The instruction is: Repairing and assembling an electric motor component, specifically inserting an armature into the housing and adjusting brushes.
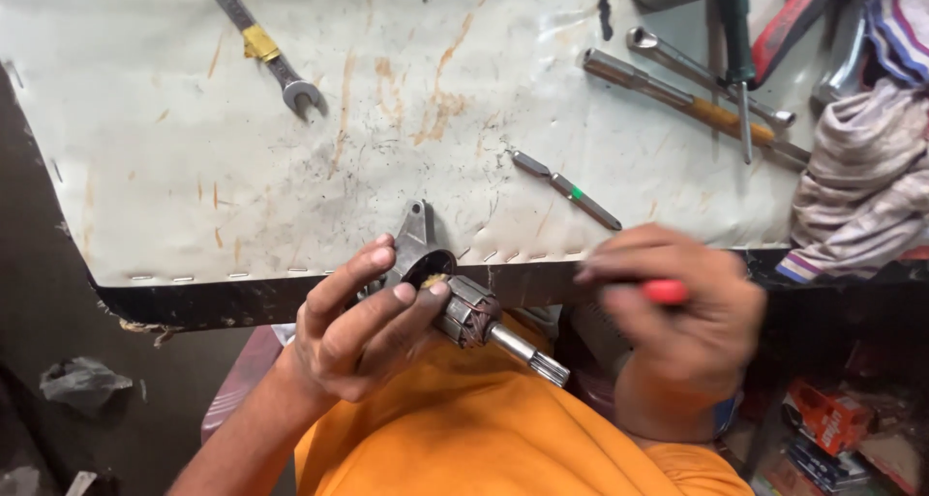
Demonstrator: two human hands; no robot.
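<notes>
Surface (290,167): white sheet, rust-stained, dark front edge. Open-ended spanner (261,46) with yellow band at 11 o'clock. Small driver bit (566,189) near centre. Cluster of long metal tools (697,94) at 2 o'clock; crumpled striped cloth (856,181) at 3 o'clock.

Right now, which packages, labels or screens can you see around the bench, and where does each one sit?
Red-orange box: bottom right, below the bench edge, rectangular carton, tilted, print too small to make out.
Dark flat packs: just below that box, stacked, dark blue with pale edges.
Yellow band: wrapped round the wrench shaft, top left on the white bench cover.
No screens or signs in view.
</notes>
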